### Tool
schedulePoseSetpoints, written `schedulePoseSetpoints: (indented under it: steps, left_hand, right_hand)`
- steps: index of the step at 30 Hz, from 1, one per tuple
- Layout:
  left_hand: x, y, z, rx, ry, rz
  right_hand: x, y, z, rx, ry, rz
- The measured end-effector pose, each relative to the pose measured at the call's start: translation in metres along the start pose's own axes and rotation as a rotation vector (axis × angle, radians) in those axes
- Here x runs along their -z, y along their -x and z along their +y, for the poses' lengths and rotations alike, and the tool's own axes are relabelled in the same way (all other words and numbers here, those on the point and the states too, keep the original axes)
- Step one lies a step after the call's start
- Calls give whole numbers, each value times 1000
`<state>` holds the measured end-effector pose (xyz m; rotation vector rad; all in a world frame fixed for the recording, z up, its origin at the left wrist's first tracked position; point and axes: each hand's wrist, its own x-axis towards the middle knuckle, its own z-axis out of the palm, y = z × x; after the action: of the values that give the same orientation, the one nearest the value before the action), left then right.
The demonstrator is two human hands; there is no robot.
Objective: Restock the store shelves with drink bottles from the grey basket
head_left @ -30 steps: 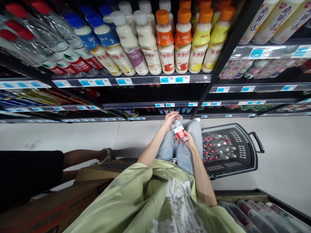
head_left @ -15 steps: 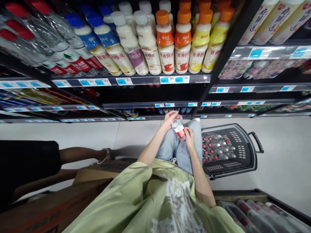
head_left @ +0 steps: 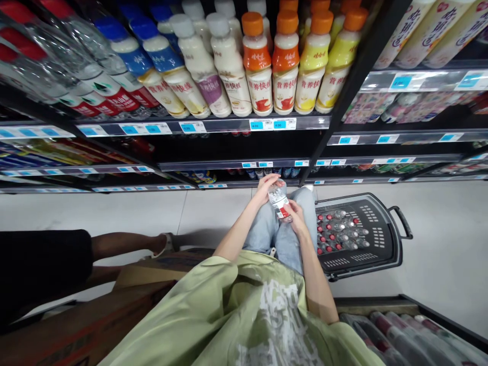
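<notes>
Both my hands hold a small clear water bottle (head_left: 279, 201) with a red label, low in front of my knees. My left hand (head_left: 264, 189) wraps round its upper end near the cap. My right hand (head_left: 295, 218) grips its lower end. To the right on the floor stands a black shopping basket (head_left: 381, 239) filled with several red-capped bottles (head_left: 337, 231).
Dark store shelves (head_left: 229, 125) in front carry rows of drink bottles with orange, white and blue caps, and blue price tags. Another person's leg (head_left: 125, 245) stretches in from the left. A brown carton (head_left: 91, 320) lies at lower left, a bin of bottles (head_left: 400, 335) at lower right.
The bottle and both hands have shifted slightly up and away from me. My right hand has slid up along the bottle's lower part. The other person's leg has shifted a little.
</notes>
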<state>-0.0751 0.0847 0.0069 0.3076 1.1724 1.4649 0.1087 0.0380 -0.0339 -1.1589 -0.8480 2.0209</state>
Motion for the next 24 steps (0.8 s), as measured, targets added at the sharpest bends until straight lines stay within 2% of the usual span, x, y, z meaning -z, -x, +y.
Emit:
schedulePoseSetpoints:
  steps: [5, 12, 18, 22, 24]
  left_hand:
    - [0, 3, 3, 3, -3, -11]
    - [2, 2, 5, 3, 125, 116]
    - [1, 3, 9, 32, 181, 161]
    - [1, 5, 11, 35, 174, 98]
    - [1, 5, 10, 25, 183, 65]
  right_hand:
    - [1, 4, -6, -124, -115, -116]
    - [-2, 7, -10, -257, -133, -209]
    - [-4, 7, -11, -238, -135, -199]
    - [-3, 5, -7, -223, -161, -169]
    - [-2, 3, -4, -172, -133, -116]
